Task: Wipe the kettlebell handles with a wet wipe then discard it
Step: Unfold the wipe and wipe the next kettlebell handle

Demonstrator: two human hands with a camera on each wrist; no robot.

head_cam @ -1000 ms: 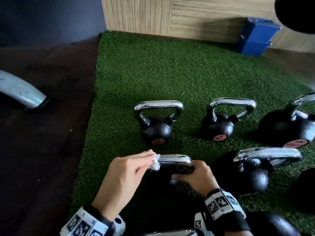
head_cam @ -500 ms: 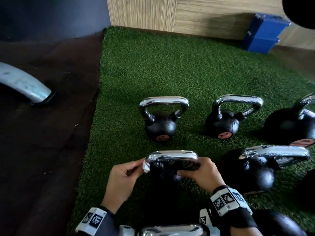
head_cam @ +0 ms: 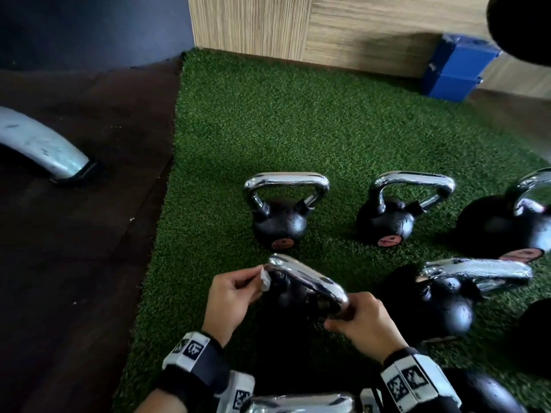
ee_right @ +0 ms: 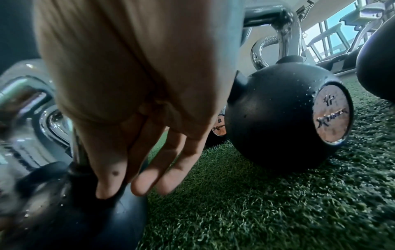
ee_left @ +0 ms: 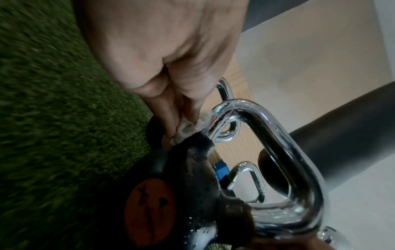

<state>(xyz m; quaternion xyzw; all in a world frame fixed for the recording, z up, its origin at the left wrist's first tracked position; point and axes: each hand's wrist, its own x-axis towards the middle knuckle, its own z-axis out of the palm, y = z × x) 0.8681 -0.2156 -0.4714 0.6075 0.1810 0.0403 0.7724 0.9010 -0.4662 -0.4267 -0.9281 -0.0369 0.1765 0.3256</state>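
Observation:
On the green turf stands a black kettlebell [head_cam: 293,296] with a chrome handle [head_cam: 307,281], close in front of me and turned so the handle runs diagonally. My left hand [head_cam: 256,281] pinches a small white wet wipe [head_cam: 264,279] against the handle's left corner. In the left wrist view the wipe [ee_left: 188,128] is pressed where the handle [ee_left: 278,135] meets the black body [ee_left: 192,177]. My right hand [head_cam: 343,320] holds the handle's right end, thumb on the near side. Its fingers [ee_right: 111,177] reach down along the handle post to the body [ee_right: 64,203].
Several more kettlebells stand around: two behind [head_cam: 280,225] [head_cam: 384,225], larger ones to the right [head_cam: 441,305] [head_cam: 507,228], and a chrome handle [head_cam: 298,402] just below my wrists. Blue boxes [head_cam: 456,73] sit by the wooden wall. A dark floor and a grey machine foot [head_cam: 41,147] lie left.
The near kettlebell has been turned, so its handle went from level to diagonal. My left hand slid the wipe from the handle's top left end down round its left corner.

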